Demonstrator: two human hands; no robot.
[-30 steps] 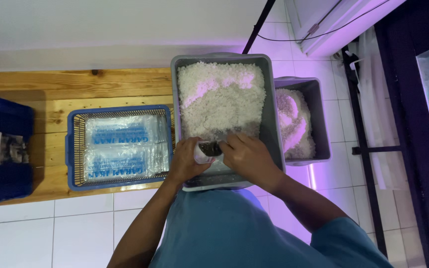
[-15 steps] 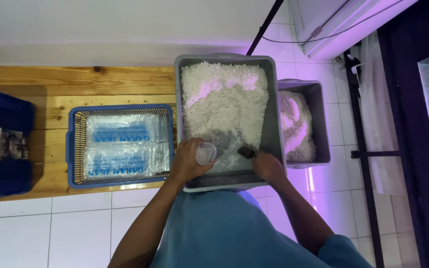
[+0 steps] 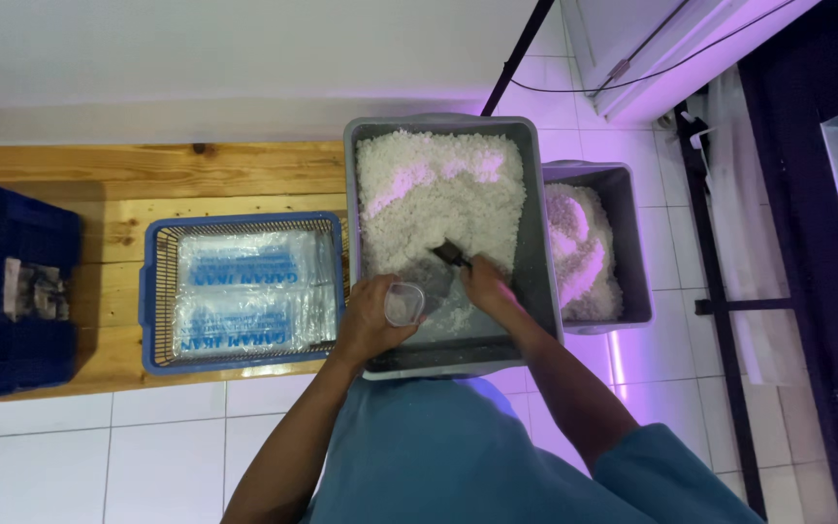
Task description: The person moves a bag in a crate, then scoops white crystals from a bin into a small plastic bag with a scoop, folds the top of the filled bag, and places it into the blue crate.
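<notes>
A large grey tub holds a heap of coarse white grains. My left hand grips a small clear plastic cup over the tub's near end, beside a clear plastic bag lying on the grains. My right hand is further into the tub, closed on a dark scoop whose tip rests in the white grains.
A second, smaller grey tub of white grains stands to the right. A blue basket of filled clear packets sits on a wooden bench at left, with a dark blue crate beyond it. White floor tiles lie below.
My right hand has left the cup, taken the dark scoop and reached further into the grains. My left hand keeps the cup in nearly the same place.
</notes>
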